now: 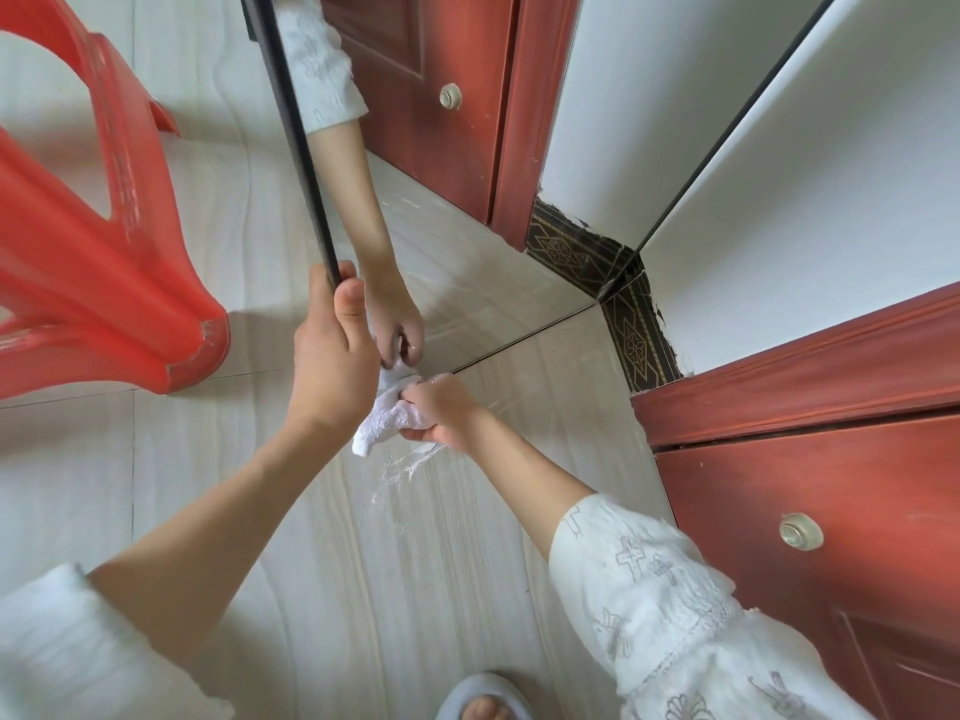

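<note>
At the bottom edge, toes show in a pale grey slipper on the light tiled floor. Both forearms reach forward out of white sleeves; the right sleeve carries thin grey line drawings, cross-like shapes among them, too small to read as letters. A white powdery smear lies on the floor just in front of the hands. The right hand has its fingers clenched round a bunched white cloth, held low where the glass meets the floor, its tip touching the bottom of the mirror. The left hand grips the mirror's black frame near its lower end, fingers curled behind the edge and thumb laid along the front. The mirror stands on the floor, tilted, and reflects the arm, the cloth and the door. To the left, a red plastic stool stands near the frame. To the right are a red-brown door with a round metal knob, and beyond it a dark patterned skirting under a white wall.
</note>
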`<state>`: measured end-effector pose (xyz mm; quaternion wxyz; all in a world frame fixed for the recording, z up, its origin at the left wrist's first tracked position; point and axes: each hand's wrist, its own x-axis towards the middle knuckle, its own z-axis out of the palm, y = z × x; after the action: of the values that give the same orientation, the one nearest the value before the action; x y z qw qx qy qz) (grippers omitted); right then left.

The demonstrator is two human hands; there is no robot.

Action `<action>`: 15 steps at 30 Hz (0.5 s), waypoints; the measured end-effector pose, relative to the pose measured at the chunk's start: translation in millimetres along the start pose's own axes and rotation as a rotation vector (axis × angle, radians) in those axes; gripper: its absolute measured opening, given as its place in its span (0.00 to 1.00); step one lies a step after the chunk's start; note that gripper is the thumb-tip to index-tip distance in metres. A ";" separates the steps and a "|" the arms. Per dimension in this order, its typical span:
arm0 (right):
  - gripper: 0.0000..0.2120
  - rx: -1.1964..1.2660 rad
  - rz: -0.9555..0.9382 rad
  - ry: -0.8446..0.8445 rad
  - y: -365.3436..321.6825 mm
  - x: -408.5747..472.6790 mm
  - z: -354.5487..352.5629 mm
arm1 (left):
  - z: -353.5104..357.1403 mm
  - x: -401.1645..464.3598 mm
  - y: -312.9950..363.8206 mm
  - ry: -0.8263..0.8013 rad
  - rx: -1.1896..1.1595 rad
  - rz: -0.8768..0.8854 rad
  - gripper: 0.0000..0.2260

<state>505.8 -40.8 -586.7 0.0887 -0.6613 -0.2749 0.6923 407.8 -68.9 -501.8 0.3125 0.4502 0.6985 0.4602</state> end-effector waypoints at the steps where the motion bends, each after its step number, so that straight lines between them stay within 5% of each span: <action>1: 0.09 -0.019 0.001 -0.019 4.6 -6.0 0.7 | -2.7 -0.7 1.3 -0.011 -0.003 -0.005 0.15; 4: 0.03 -0.030 0.017 0.042 8.4 -3.0 15.0 | -7.0 -1.5 2.4 -0.037 -0.007 -0.013 0.16; 8: 0.19 0.073 0.038 0.053 8.8 8.7 15.0 | -8.0 -0.1 -0.3 -0.053 0.013 -0.012 0.13; 12: 0.17 0.015 -0.054 0.162 13.1 8.7 4.1 | -7.9 1.2 -3.3 -0.053 0.011 -0.009 0.15; 15: 0.15 0.030 -0.051 0.092 2.3 3.1 0.3 | -7.7 1.2 -3.2 -0.050 0.015 -0.011 0.15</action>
<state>505.7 -41.3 -590.6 0.1290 -0.6839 -0.2769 0.6626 399.6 -71.1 -501.9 0.3290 0.4600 0.6965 0.4416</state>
